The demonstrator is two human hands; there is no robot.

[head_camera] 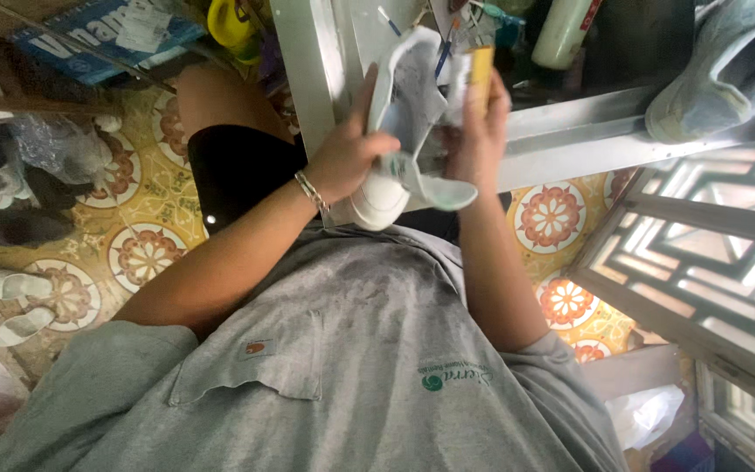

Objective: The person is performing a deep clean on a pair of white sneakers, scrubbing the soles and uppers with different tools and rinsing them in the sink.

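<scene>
My left hand (347, 153) grips a white shoe (399, 131) by its side, toe pointing down toward my lap and opening turned up. A silver bracelet (310, 190) sits on that wrist. My right hand (480, 131) is closed around a small yellow tube-like thing (481, 74), held against the shoe's upper edge. What exactly the yellow thing is cannot be told. Both hands are raised in front of my chest, above my grey shirt (351, 350).
A metal-framed table (570, 131) stands just ahead, with a pale bottle (563, 31) and a grey shoe (714, 83) on it. Several shoes (6, 284) lie on the patterned tile floor at the left. A lattice screen (709, 262) stands at the right.
</scene>
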